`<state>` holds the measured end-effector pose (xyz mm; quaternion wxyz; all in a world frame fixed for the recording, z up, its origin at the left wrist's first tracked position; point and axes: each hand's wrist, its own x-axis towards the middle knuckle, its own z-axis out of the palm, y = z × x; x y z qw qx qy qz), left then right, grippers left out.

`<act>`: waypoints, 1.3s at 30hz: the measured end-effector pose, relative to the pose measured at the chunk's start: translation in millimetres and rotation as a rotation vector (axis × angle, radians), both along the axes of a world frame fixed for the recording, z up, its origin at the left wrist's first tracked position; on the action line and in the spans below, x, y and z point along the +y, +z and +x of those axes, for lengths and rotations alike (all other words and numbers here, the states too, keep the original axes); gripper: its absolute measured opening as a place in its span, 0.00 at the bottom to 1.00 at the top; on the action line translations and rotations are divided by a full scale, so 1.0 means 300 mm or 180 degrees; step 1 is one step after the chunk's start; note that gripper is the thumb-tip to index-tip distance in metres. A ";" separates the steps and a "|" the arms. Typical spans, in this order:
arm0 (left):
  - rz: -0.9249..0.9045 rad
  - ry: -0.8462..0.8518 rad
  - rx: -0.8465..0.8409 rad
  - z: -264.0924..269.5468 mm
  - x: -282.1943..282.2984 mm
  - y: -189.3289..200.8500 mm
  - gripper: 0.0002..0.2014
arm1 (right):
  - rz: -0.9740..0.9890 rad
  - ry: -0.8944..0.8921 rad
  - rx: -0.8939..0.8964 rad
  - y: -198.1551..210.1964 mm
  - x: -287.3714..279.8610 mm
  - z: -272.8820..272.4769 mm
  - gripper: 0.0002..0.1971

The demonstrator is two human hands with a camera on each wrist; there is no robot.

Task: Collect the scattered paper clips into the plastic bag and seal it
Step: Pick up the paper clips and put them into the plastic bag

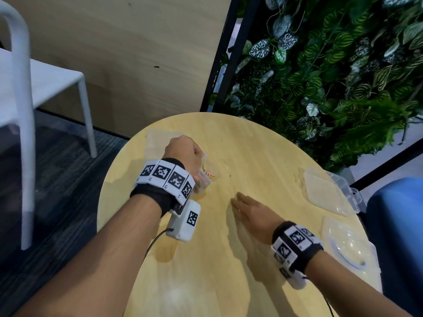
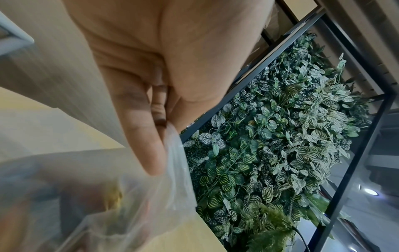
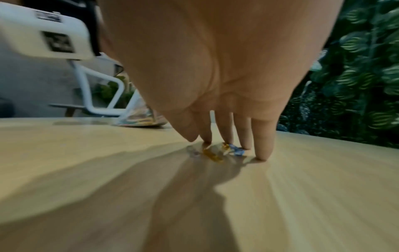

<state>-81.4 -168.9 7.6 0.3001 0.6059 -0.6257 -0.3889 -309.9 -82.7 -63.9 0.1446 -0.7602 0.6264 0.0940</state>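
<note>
My left hand grips the top of a clear plastic bag holding several coloured paper clips, its bottom resting on the round wooden table. In the left wrist view the fingers pinch the bag's film. My right hand lies low over the table with straight fingers pointing away. In the right wrist view its fingertips touch the tabletop around a few loose clips, orange, blue and pale. The bag stands behind them to the left.
An open clear plastic box and its lid lie at the table's right edge. A white chair stands on the left, a blue seat on the right, and a wall of leaves behind the table.
</note>
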 end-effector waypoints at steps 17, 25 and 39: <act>0.0080 -0.0108 -0.0075 0.037 0.024 0.003 0.12 | -0.0404 -0.1125 -0.0080 0.052 -0.034 0.065 0.06; 0.0014 -0.0185 -0.0048 0.045 0.050 0.007 0.11 | 0.0035 -0.1174 0.0165 0.084 -0.147 0.039 0.04; 0.0160 -0.0321 0.0072 -0.043 0.085 0.004 0.11 | -0.0310 -0.1631 -0.3425 0.234 -0.119 0.212 0.05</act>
